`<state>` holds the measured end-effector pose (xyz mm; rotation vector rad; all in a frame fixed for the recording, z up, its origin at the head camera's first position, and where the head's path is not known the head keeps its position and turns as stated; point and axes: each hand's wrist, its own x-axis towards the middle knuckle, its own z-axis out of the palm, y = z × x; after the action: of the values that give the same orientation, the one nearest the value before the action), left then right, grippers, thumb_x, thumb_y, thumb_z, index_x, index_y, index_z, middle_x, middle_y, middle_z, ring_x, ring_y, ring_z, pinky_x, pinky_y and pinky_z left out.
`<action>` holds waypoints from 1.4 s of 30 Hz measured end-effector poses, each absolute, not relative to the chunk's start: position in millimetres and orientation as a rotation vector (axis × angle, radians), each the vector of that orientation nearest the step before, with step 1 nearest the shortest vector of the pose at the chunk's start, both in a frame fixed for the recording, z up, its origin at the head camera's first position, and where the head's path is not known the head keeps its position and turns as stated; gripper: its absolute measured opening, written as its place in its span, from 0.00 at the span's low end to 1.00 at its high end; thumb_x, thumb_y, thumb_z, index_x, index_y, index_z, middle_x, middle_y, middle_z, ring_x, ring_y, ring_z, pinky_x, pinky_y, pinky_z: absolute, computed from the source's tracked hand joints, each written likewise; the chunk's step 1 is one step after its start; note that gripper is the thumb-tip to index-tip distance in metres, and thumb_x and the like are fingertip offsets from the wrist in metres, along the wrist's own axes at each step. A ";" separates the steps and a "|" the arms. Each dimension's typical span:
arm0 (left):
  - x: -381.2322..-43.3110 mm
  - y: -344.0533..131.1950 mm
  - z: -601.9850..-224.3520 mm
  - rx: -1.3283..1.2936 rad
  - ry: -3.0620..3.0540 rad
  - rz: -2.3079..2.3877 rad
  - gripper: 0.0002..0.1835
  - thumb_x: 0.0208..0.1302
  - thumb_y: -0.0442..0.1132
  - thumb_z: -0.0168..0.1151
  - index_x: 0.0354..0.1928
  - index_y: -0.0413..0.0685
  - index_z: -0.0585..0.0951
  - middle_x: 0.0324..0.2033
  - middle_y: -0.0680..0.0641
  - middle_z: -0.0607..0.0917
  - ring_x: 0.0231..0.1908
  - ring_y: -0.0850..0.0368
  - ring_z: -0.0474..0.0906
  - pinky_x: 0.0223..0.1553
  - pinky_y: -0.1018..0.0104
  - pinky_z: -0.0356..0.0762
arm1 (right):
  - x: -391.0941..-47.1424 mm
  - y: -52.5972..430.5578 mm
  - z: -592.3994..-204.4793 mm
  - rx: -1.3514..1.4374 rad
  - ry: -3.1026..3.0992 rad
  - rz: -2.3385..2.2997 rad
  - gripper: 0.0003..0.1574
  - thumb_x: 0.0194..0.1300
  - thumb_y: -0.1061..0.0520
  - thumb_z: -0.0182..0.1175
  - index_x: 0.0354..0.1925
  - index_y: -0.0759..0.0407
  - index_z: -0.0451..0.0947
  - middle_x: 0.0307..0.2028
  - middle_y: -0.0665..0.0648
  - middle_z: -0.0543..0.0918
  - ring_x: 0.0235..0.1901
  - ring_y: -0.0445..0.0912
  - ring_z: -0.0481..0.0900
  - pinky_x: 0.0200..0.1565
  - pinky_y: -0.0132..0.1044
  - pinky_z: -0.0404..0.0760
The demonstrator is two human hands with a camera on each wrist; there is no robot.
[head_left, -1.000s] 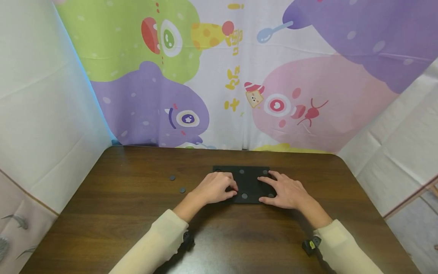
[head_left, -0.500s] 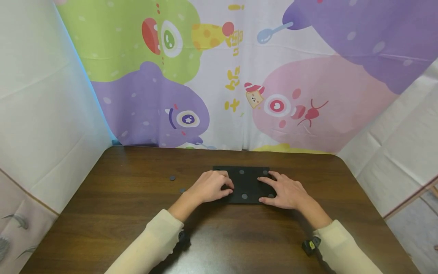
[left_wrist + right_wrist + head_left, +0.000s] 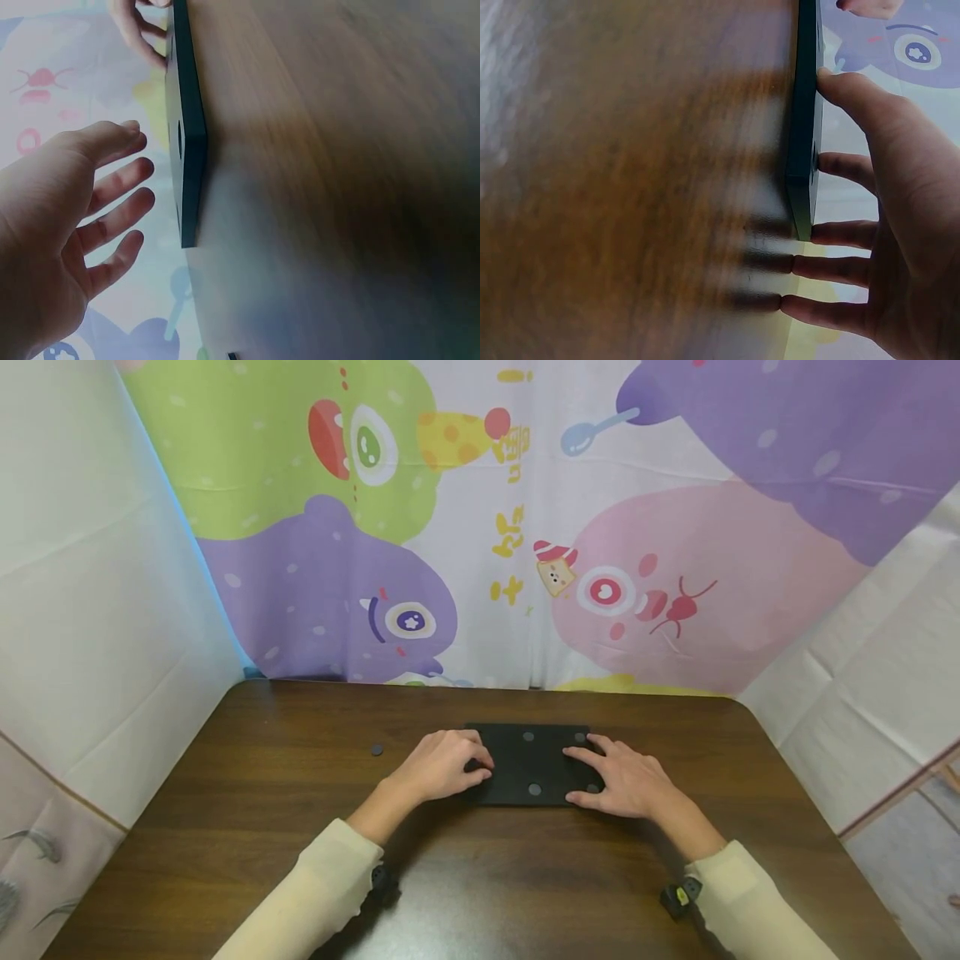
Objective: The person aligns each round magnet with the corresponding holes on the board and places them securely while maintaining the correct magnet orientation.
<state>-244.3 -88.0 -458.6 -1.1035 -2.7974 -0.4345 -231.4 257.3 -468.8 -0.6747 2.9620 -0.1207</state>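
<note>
A flat black rectangular board point(image 3: 517, 768) lies on the table, with round grey discs point(image 3: 535, 790) set near its edges. Over the board's left end hovers my left hand point(image 3: 450, 764); in the left wrist view its fingers point(image 3: 120, 221) are loosely bent, with nothing between them. My right hand point(image 3: 630, 777) spreads its fingers at the board's right end. The right wrist view shows that thumb point(image 3: 847, 90) touching the board's top near the edge, with some fingertips reaching down to the table beyond its corner. The left hand hides the board's left part.
A small dark disc point(image 3: 377, 749) lies on the brown wooden table point(image 3: 300, 827), left of the board. Behind the table hangs a printed curtain point(image 3: 495, 527). White cloth panels point(image 3: 90, 577) stand at both sides.
My left hand has moved left across the board, uncovering more of its middle. The nearer loose disc is now hidden behind that hand or wrist. My right hand has stayed in place.
</note>
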 end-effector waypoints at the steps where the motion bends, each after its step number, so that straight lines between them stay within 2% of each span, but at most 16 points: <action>1: -244.4 -89.5 -458.7 -1.102 -2.796 -0.432 0.06 0.75 0.45 0.77 0.47 0.57 0.97 0.46 0.54 0.95 0.42 0.56 0.93 0.43 0.60 0.91 | -231.3 257.3 -468.8 -0.675 2.962 -0.121 0.53 0.71 0.18 0.63 0.84 0.37 0.71 0.84 0.66 0.70 0.77 0.68 0.77 0.40 0.59 0.88; 20: -242.1 -110.5 -460.1 -1.035 -2.789 -0.449 0.05 0.74 0.47 0.78 0.46 0.59 0.97 0.45 0.55 0.94 0.33 0.62 0.86 0.32 0.70 0.80 | -230.6 257.5 -467.9 -0.676 2.961 -0.130 0.53 0.72 0.18 0.63 0.84 0.37 0.71 0.84 0.67 0.70 0.77 0.68 0.77 0.42 0.61 0.89; 28: -237.7 -120.9 -460.6 -1.037 -2.796 -0.453 0.05 0.74 0.46 0.78 0.46 0.59 0.97 0.45 0.55 0.94 0.31 0.65 0.83 0.31 0.73 0.77 | -230.7 257.6 -468.1 -0.674 2.960 -0.121 0.53 0.72 0.19 0.64 0.84 0.37 0.71 0.84 0.67 0.70 0.77 0.68 0.77 0.43 0.62 0.89; 35: -233.9 -131.4 -460.7 -1.015 -2.784 -0.429 0.03 0.73 0.46 0.78 0.44 0.60 0.97 0.44 0.56 0.93 0.36 0.62 0.88 0.33 0.71 0.80 | -230.6 257.3 -468.4 -0.674 2.961 -0.127 0.53 0.71 0.19 0.64 0.84 0.37 0.71 0.84 0.67 0.70 0.77 0.69 0.77 0.43 0.62 0.89; 42: -232.1 -140.5 -462.8 -0.982 -2.788 -0.430 0.04 0.73 0.46 0.78 0.44 0.59 0.97 0.43 0.56 0.93 0.37 0.59 0.90 0.33 0.68 0.82 | -230.1 256.7 -467.2 -0.671 2.959 -0.134 0.53 0.71 0.19 0.64 0.84 0.37 0.71 0.84 0.67 0.70 0.78 0.69 0.76 0.44 0.64 0.89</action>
<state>-232.1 -140.5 -462.8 -0.9825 -2.7883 -0.4296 -230.1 256.7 -467.2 -0.6708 2.9591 -0.1335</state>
